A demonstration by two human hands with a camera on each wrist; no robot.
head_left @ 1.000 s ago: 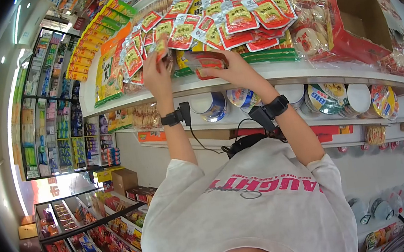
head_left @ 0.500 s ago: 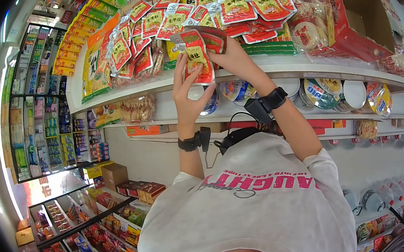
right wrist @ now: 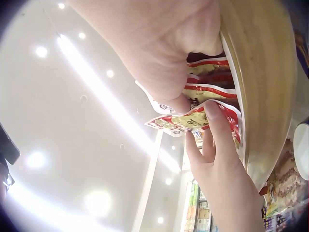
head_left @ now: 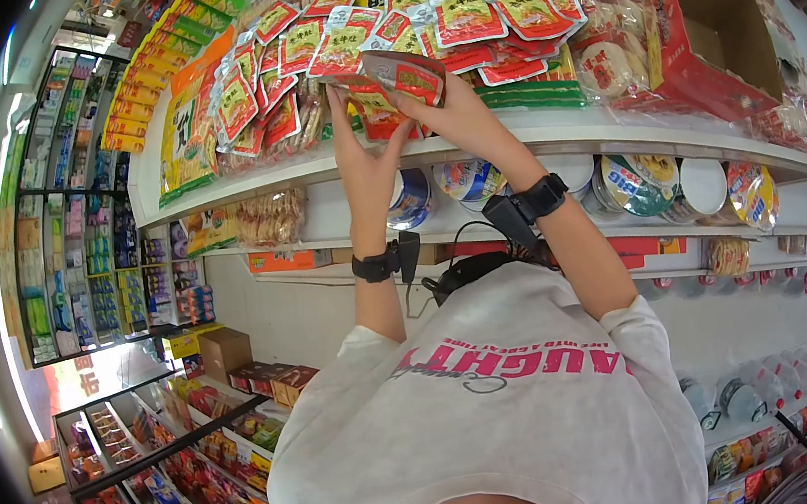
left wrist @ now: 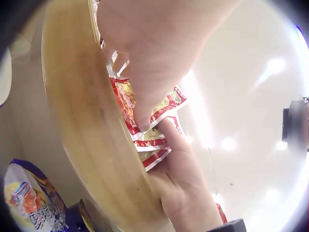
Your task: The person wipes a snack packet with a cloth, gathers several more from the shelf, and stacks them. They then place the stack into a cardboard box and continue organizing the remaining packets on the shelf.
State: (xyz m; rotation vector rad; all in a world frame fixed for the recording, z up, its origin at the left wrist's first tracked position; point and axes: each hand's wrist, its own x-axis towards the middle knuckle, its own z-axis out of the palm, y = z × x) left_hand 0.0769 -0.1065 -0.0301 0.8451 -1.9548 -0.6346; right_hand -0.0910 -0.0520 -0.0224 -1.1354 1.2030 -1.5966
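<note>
Both hands meet over the front edge of the upper shelf. My left hand point(head_left: 367, 161) pinches a red and yellow packet point(head_left: 373, 103) between thumb and fingers; the right wrist view shows that hand point(right wrist: 224, 164) with its thumb against the packet point(right wrist: 193, 120). Several packets point(head_left: 407, 75) are gripped in my right hand point(head_left: 458, 119), fanned out with their silvery-brown edges up. In the left wrist view my right hand point(left wrist: 181, 183) is behind the overlapping packets point(left wrist: 157, 137). More such packets point(head_left: 470, 17) lie heaped on larger bags behind the hands.
An open red carton point(head_left: 708, 63) stands at the right of the white shelf point(head_left: 570, 131), beside bagged round crackers point(head_left: 607, 61). Tubs point(head_left: 635, 185) sit on the shelf below. At the left are yellow packs point(head_left: 134, 94) and a tall rack point(head_left: 81, 206).
My left hand came away from the heap on the left to beside my right hand. The packet it holds has since tilted and moved in against the others.
</note>
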